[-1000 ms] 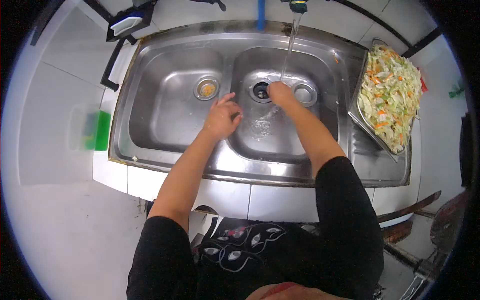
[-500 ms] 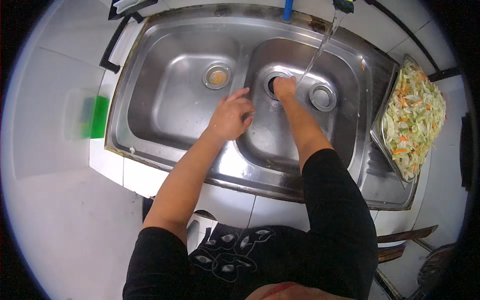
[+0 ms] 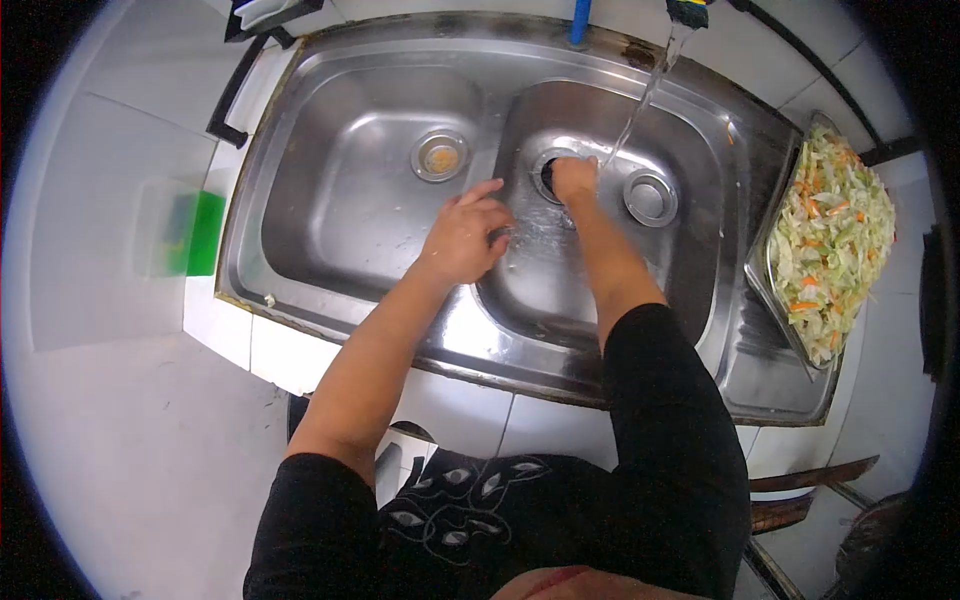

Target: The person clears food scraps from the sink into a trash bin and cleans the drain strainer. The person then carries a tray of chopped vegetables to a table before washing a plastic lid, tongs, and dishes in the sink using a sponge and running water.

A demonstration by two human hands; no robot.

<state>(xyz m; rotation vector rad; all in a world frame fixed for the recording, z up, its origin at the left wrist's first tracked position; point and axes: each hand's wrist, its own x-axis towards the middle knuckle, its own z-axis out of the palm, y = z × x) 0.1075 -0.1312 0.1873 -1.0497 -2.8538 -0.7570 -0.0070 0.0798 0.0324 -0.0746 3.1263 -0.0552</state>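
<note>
Steel sink (image 3: 370,228). The right hand (image 3: 575,180) bends over the drain (image 3: 547,176), fingertips hidden; whether it holds anything, I cannot tell. Water (image 3: 640,110) falls beside it from one o'clock. A metal cup (image 3: 650,198) lies at its three o'clock. The left hand (image 3: 465,238) is loosely open, drain at its two o'clock.

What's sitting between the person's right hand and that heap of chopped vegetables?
Between the right hand and the chopped vegetables lie a round metal piece and the sink's rim, seen in the head view.
</note>
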